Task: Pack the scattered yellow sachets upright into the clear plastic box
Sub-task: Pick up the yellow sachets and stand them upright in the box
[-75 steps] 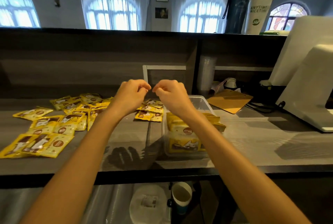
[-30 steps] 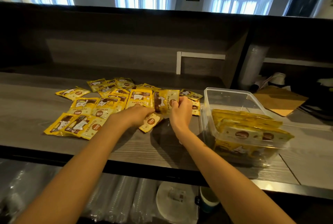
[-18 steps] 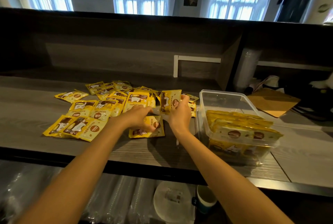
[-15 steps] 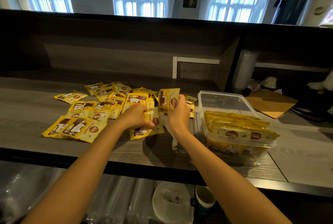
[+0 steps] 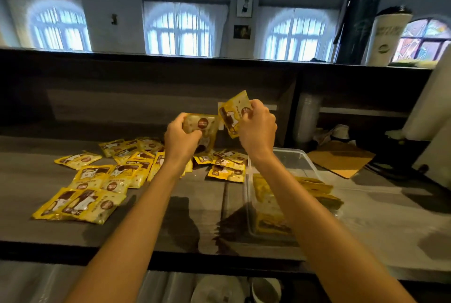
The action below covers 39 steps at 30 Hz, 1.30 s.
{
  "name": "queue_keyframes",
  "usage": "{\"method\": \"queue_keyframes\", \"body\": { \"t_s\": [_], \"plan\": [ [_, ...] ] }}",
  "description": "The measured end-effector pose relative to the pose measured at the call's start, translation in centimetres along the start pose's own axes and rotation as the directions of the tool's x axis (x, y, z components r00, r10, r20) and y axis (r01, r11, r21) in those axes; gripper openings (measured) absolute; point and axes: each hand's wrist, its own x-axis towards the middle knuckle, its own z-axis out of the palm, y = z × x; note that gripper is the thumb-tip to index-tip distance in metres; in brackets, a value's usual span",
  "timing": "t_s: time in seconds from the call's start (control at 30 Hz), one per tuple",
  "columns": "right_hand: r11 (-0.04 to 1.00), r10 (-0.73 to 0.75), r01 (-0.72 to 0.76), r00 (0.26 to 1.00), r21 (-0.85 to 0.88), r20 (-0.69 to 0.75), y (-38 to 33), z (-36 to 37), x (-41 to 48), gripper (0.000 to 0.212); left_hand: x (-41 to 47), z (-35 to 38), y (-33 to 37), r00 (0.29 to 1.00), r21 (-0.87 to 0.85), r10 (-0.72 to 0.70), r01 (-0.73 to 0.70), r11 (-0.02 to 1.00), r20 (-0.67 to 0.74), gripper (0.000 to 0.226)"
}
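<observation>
Over counter (image 5: pixel 207 205): 2 hands, 2 held sachets (image 5: pixel 203 124)

A yellow sachet (image 5: pixel 203 127) with a round brown logo is hanging in the air above the counter (image 5: pixel 29 180), pinched at its left edge by the left hand (image 5: pixel 180 138). Just beside it, a second sachet (image 5: pixel 233 113) is tilting upward, gripped by the right hand (image 5: pixel 257 128); whether the two packets are touching cannot be told. Many more yellow sachets (image 5: pixel 97 180) are lying flat and overlapping on the counter, spreading to the left and behind the hands. The clear plastic box (image 5: pixel 292 158) is sitting open on the right, with several sachets (image 5: pixel 314 190) standing on edge inside it, filling its near part.
</observation>
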Motion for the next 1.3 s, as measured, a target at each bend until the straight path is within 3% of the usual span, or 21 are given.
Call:
{"method": "queue_keyframes", "body": {
  "t_s": [0.07,0.17,0.33,0.57,0.77,0.97,1.3],
  "plan": [
    [0.999,0.005,-0.005,1.0,-0.034,-0.002,1.2,-1.8,1.0,0.018,-0.3,1.5,1.1,0.999,-0.062,0.03,-0.028,0.998,0.037,0.012],
    [0.995,0.042,-0.041,0.999,-0.087,0.014,3.4,-4.7,2.2,0.02,-1.0,4.1,2.2,0.993,-0.161,0.05,-0.032,0.986,0.109,0.018],
    [0.983,0.122,-0.111,0.99,-0.149,0.067,7.1,-8.4,2.8,0.022,-2.6,8.4,2.9,0.969,-0.219,0.05,0.004,0.976,0.243,0.004],
    [0.971,0.218,-0.189,0.953,-0.149,0.212,10.3,-10.7,1.9,0.019,-4.2,10.2,1.7,0.895,-0.099,0.028,0.018,0.995,0.445,0.015],
    [0.975,0.183,-0.1,0.868,-0.198,0.463,10.5,-10.2,0.8,0.025,-4.5,8.9,0.8,0.824,0.005,0.02,-0.028,1.0,0.567,0.018],
    [0.925,0.121,0.098,0.84,-0.368,0.529,10.6,-10.6,0.9,0.027,-4.8,7.9,0.1,0.773,0.127,-0.038,-0.055,0.99,0.633,0.02],
    [0.864,0.183,0.246,0.659,-0.439,0.73,11.0,-11.5,0.7,0.036,-4.5,7.1,1.0,0.64,0.207,-0.113,-0.073,0.976,0.76,0.021]
  ]
}}
